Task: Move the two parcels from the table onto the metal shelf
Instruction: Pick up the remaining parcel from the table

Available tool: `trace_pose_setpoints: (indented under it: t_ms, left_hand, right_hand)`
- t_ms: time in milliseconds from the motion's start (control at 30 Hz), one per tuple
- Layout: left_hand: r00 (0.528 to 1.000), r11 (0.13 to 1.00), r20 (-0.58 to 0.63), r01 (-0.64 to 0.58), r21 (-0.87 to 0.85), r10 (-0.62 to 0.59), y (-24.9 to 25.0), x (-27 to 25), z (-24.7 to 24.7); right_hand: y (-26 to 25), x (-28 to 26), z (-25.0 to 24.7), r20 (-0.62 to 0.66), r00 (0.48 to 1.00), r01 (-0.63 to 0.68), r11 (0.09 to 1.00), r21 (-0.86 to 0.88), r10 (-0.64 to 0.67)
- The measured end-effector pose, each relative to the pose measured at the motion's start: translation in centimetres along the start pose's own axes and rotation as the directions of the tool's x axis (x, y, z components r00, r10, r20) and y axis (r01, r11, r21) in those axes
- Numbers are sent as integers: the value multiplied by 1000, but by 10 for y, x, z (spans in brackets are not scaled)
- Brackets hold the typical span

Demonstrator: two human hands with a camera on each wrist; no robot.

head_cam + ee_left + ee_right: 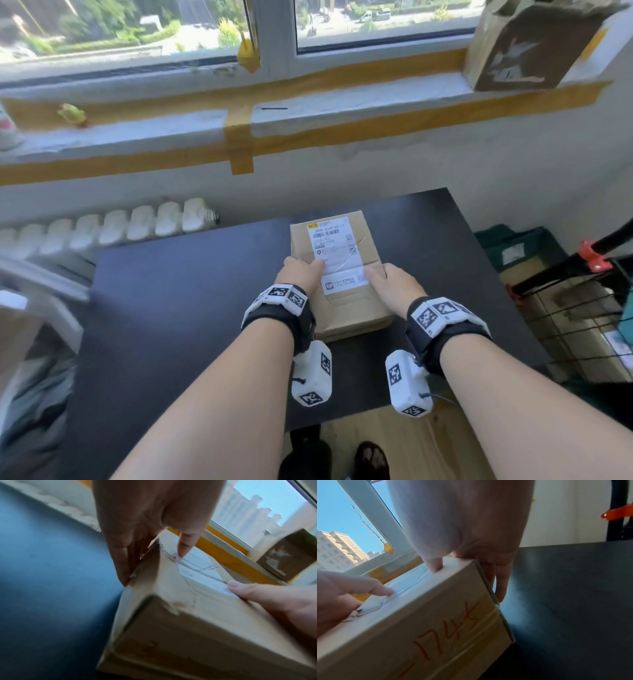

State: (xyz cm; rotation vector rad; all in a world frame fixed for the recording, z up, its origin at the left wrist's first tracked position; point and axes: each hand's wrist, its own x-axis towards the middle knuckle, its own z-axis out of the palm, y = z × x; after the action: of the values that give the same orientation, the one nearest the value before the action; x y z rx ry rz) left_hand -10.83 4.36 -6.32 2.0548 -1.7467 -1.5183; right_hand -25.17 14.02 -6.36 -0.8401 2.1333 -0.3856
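Note:
One brown cardboard parcel (pixel 342 236) with a white shipping label lies lengthwise on the black table (pixel 171 308). My left hand (pixel 301 274) grips its left side, thumb (pixel 183 546) on the label and fingers (pixel 120 563) down the side wall. On the opposite side my right hand (pixel 394 284) holds it the same way, thumb on top and fingers (pixel 501 585) along the right wall. The parcel's near face (pixel 436 635) bears orange handwritten digits. Whether the parcel is off the table I cannot tell. No second parcel shows on the table.
The black wire metal shelf (pixel 582 308) with orange clips stands to the right of the table. Another worn cardboard box (pixel 524 44) sits on the taped window sill, far right. A white radiator (pixel 120 226) runs behind the table on the left, and a green bin (pixel 513 246) stands beside the shelf.

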Motion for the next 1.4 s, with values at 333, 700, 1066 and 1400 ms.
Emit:
trace_pose_setpoints:
  t_ms: [333,700,1066,1400]
  left_hand:
    - [996,954,57,87,-285,-74,-25,-8,13]
    - [995,833,11,93,-546,-104,-32,-4,-7]
    - [1000,817,16,1,-577,10,-29,-10,-13]
    - [997,830,-42,-74,-553,61,-24,-47,-24]
  right_hand:
    - [15,5,11,136,989,-83,972,218,54]
    - [-1,-16,-10,98,994,-82,902,423,45]
    - [10,5,-10,95,995,-45,884,465,1]
    - [-4,-35,-24,86,994,26,892,450,-72]
